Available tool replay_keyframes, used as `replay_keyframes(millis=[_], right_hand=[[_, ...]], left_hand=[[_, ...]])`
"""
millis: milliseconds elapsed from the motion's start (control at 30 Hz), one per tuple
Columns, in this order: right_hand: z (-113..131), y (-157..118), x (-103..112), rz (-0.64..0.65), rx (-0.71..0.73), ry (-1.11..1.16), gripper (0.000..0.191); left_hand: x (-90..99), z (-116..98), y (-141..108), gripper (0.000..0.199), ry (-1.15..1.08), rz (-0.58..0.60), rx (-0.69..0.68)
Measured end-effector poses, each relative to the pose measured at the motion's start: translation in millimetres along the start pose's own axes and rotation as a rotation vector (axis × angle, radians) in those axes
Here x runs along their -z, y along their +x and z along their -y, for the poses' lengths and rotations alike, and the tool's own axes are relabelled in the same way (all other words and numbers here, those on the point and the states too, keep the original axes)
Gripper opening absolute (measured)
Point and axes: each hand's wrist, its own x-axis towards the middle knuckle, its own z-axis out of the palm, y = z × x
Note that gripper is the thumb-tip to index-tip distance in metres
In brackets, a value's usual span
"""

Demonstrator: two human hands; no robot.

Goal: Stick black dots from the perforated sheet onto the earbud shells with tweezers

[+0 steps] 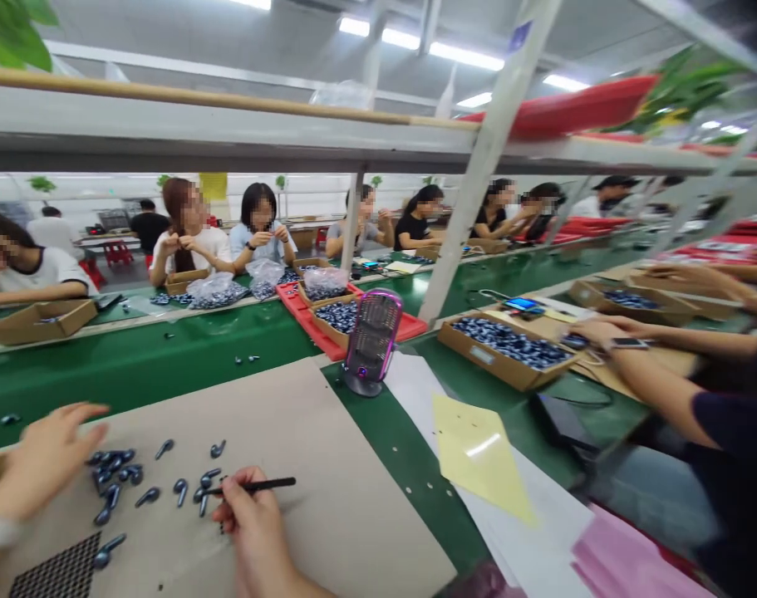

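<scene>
My right hand (254, 508) grips black tweezers (272, 484) over a grey-beige board (316, 531); their far end points left at dark blue earbuds (202, 496). Whether the tips touch an earbud is hard to make out. At the left, my left hand (45, 457) is held with its fingers stretched out beside a small pile of earbuds (107, 473). No object shows in it. Several single earbuds (179, 490) lie spread between the two hands. A sheet with a dark dotted grid (57, 569) lies near the board's front left.
A small fan (371, 340) stands beyond the board. To its right are a cardboard box of earbuds (508, 349) and a yellow sheet (478, 453). A co-worker's arms (658, 365) reach in from the right. A slanted white post (471, 183) rises under the overhead shelf (228, 124).
</scene>
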Motion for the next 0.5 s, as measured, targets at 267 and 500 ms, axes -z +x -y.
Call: replay_keyframes(millis=[267,500], right_hand=[[-8,-8,1,0.062,-0.052,-0.101,0.042],[-33,-8,13,0.136,-0.151,-0.261,0.036]], left_hand=[[-103.9,-82,93,0.032,0.07,0.281,-0.22],[-171.1,-123,144,0.038,0.151,0.297,-0.307]])
